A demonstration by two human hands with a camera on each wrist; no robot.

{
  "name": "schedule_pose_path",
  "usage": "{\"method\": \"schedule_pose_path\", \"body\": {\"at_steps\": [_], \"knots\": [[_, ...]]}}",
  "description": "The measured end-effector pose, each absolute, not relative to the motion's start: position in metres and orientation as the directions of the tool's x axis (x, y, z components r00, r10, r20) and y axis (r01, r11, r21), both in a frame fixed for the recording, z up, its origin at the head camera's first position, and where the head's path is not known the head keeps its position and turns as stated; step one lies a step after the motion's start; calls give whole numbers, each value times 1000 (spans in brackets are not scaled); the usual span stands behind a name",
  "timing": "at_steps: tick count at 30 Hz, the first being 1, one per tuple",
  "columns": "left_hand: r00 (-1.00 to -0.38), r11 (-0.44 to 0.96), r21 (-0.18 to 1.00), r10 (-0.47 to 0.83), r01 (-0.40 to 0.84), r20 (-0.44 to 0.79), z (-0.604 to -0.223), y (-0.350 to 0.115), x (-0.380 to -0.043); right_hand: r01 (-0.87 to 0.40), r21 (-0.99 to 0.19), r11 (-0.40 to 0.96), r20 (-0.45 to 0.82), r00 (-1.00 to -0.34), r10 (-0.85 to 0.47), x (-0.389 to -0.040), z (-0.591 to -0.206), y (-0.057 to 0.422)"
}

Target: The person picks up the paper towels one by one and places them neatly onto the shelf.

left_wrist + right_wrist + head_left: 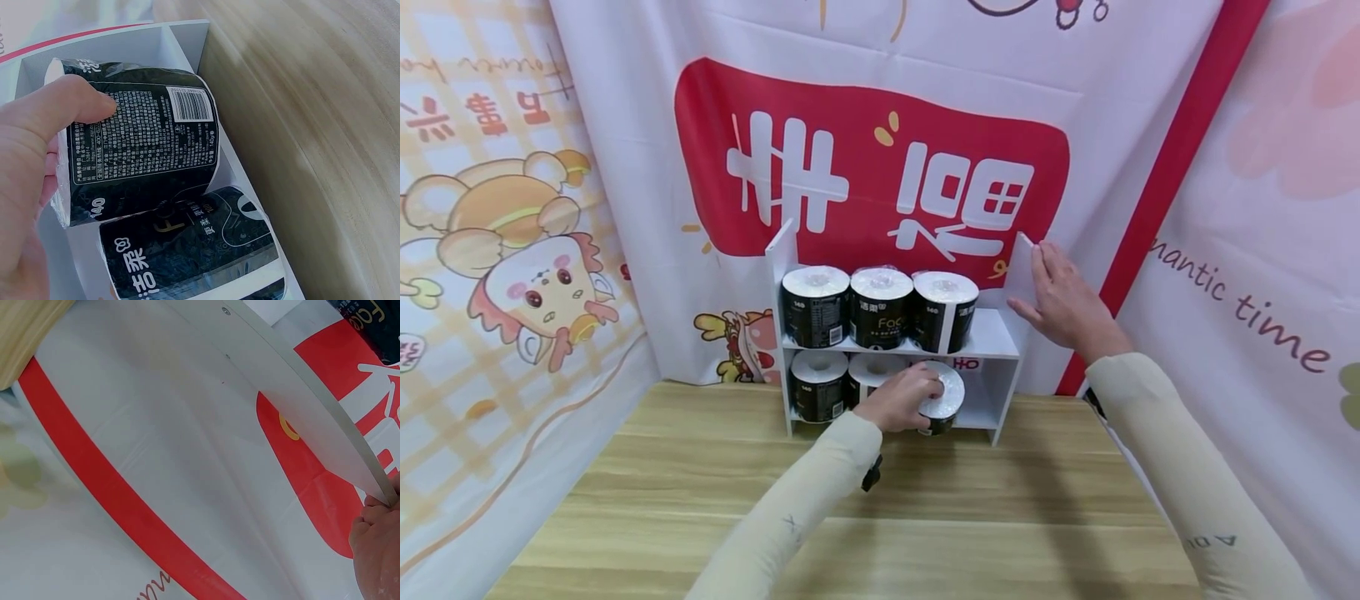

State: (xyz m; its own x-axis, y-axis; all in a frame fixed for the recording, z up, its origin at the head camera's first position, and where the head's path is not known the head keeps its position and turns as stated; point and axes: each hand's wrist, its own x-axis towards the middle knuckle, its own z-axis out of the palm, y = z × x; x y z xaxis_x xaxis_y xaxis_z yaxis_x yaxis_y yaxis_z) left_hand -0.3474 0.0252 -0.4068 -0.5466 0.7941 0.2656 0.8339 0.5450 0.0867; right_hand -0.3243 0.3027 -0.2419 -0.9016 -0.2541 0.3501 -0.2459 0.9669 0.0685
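Note:
My left hand (898,402) grips a toilet paper roll (950,390) with a black wrapper at the lower level of a small white shelf (992,337). In the left wrist view, its thumb (94,105) lies across the printed wrapper near the barcode. That roll sits beside another black-wrapped roll (194,244), apparently touching it. At the shelf's upper right, my right hand (1060,296) holds the top corner of the side panel (312,419), its thumb on the inner side. The curled fingers are partly cut off in the right wrist view.
Three more rolls (882,312) stand in a row on the upper level, with two others (820,392) at the lower left. The shelf stands on a wood-grain table (715,483). Behind it hangs a white cloth with a red printed panel (865,167); printed cloths flank both sides.

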Motion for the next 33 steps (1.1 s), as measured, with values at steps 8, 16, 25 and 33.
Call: {"method": "schedule_pose_path", "body": {"at_steps": [8, 16, 25, 33], "knots": [[-571, 573, 75, 781, 816, 252, -411, 29, -352, -249, 67, 966, 360, -897, -256, -327, -244, 304], [-575, 578, 72, 776, 813, 260, -417, 32, -358, -251, 59, 966, 353, -900, -256, -327, -244, 305], [-586, 594, 56, 768, 803, 257, -419, 34, -360, -239, 65, 969, 356, -901, -247, -328, -244, 304], [-594, 602, 55, 764, 797, 253, -419, 37, -364, -243, 70, 967, 357, -900, -252, -327, -244, 303]]}}
